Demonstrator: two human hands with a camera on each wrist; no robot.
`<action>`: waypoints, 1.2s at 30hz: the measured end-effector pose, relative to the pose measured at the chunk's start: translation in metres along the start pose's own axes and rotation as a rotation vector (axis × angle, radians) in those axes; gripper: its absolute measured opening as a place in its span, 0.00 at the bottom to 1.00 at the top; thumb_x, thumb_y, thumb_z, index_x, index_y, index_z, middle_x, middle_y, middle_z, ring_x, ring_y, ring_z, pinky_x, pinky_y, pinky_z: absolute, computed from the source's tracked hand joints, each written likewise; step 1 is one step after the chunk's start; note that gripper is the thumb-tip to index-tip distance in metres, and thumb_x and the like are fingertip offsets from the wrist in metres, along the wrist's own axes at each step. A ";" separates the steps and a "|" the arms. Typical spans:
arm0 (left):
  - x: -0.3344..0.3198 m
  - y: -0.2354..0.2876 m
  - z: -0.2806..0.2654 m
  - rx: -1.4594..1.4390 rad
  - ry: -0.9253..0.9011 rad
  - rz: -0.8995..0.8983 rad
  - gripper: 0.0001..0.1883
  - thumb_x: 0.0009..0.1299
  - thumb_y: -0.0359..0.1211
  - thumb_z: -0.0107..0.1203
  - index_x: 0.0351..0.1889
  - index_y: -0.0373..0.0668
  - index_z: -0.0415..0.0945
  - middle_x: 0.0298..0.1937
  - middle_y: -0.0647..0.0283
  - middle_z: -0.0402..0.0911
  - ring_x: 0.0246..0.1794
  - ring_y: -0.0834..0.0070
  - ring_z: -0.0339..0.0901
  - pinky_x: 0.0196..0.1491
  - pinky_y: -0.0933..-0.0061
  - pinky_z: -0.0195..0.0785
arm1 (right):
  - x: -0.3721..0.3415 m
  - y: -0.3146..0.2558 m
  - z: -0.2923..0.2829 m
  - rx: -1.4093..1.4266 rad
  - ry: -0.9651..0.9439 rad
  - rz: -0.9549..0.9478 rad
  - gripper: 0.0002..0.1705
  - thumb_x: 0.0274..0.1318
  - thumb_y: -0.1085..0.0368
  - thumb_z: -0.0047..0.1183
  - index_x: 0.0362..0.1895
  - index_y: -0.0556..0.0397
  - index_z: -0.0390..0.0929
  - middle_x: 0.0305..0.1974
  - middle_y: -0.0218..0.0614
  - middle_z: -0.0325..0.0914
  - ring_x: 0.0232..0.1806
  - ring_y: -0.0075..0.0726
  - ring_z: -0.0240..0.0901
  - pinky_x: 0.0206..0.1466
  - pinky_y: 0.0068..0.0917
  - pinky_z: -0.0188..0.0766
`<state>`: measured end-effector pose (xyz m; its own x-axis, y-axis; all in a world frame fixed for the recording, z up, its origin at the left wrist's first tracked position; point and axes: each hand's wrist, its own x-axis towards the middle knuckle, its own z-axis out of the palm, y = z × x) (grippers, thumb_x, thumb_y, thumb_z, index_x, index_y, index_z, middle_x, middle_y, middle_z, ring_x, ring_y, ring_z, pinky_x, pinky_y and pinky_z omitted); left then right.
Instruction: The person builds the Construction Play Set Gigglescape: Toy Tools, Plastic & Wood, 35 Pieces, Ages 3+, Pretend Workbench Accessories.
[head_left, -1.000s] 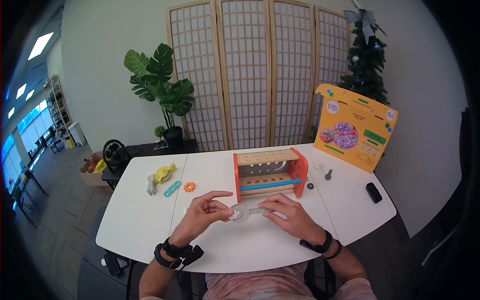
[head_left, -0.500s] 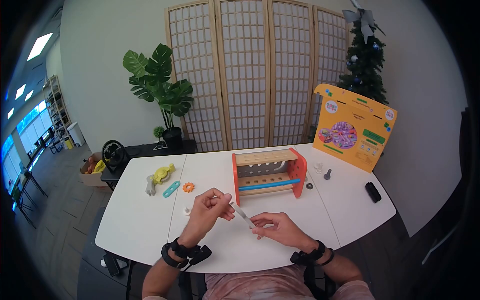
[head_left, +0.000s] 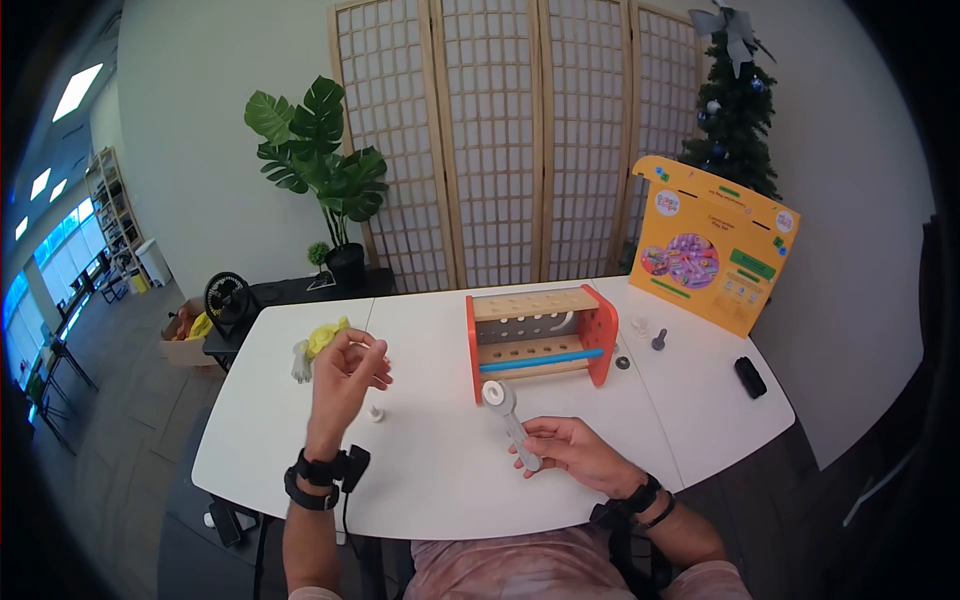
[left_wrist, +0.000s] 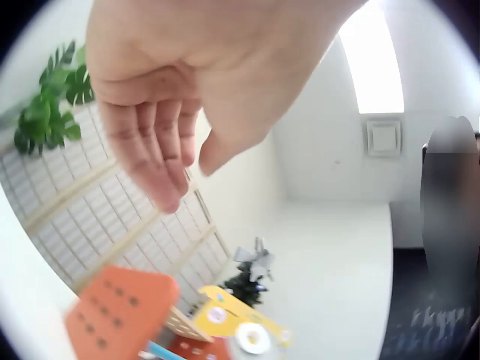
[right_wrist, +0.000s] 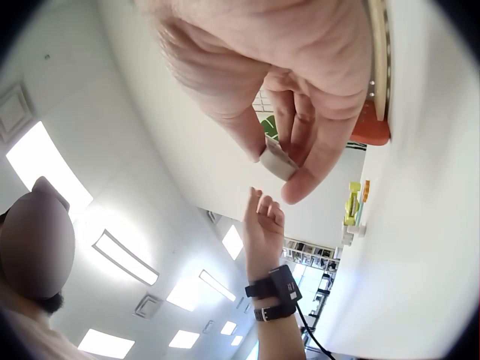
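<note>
My right hand (head_left: pixel 570 452) pinches the handle of a grey toy wrench (head_left: pixel 514 428) between thumb and fingers, tilted up and away over the table. A white ring-shaped piece (head_left: pixel 494 394) sits at the wrench's round head. In the right wrist view the handle's end (right_wrist: pixel 279 160) shows between thumb and fingertip. My left hand (head_left: pixel 345 385) is raised over the left side, fingers loosely bent, holding nothing; the left wrist view shows its bare palm side (left_wrist: pixel 161 142). Nearest below it stands a small white peg (head_left: pixel 376 413).
A wooden toy workbench with red sides (head_left: pixel 474 345) and a blue bar (head_left: pixel 545 360) stands at mid-table. Beyond the left hand lie a yellow toy (head_left: pixel 322 338) and a pale grey piece (head_left: pixel 301 362). Rightward are a grey bolt (head_left: pixel 659 339), a black case (head_left: pixel 749 377) and a yellow box (head_left: pixel 715 250).
My left hand has come off the wrench and moved left, now overlapping the orange gear and teal strip. My right hand keeps the wrench, its round head now turned up and away.
</note>
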<state>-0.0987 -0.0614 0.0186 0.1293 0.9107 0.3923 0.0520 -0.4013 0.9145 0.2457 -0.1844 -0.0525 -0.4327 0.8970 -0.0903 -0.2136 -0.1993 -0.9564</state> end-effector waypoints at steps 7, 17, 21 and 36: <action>0.002 -0.083 -0.095 0.754 -0.247 -0.199 0.20 0.65 0.31 0.79 0.54 0.41 0.88 0.44 0.64 0.91 0.40 0.74 0.87 0.46 0.72 0.83 | -0.006 0.004 -0.018 0.061 0.072 -0.013 0.22 0.84 0.61 0.55 0.70 0.62 0.77 0.59 0.40 0.85 0.57 0.33 0.86 0.62 0.35 0.86; 0.006 -0.111 -0.089 0.806 -0.428 -0.405 0.23 0.60 0.35 0.83 0.55 0.47 0.93 0.50 0.65 0.92 0.44 0.74 0.87 0.51 0.72 0.82 | -0.006 0.014 -0.023 0.056 0.116 0.026 0.22 0.83 0.61 0.55 0.71 0.61 0.77 0.59 0.40 0.85 0.57 0.35 0.86 0.63 0.37 0.85; -0.003 -0.107 -0.083 0.718 -0.426 -0.265 0.24 0.60 0.36 0.83 0.56 0.50 0.93 0.50 0.65 0.91 0.44 0.72 0.87 0.53 0.70 0.83 | -0.007 0.017 -0.026 0.039 0.114 0.020 0.23 0.84 0.59 0.56 0.70 0.62 0.77 0.59 0.39 0.86 0.57 0.31 0.86 0.63 0.35 0.86; -0.001 -0.089 -0.033 0.617 -0.369 -0.071 0.20 0.63 0.30 0.77 0.54 0.39 0.90 0.44 0.61 0.93 0.45 0.72 0.91 0.51 0.72 0.84 | -0.004 0.025 -0.032 0.042 0.123 0.029 0.21 0.83 0.62 0.56 0.69 0.61 0.78 0.59 0.40 0.86 0.55 0.33 0.87 0.61 0.35 0.87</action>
<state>-0.1359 -0.0228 -0.0601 0.4252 0.8879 0.1754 0.6082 -0.4239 0.6711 0.2698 -0.1807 -0.0850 -0.3292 0.9317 -0.1534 -0.2404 -0.2398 -0.9406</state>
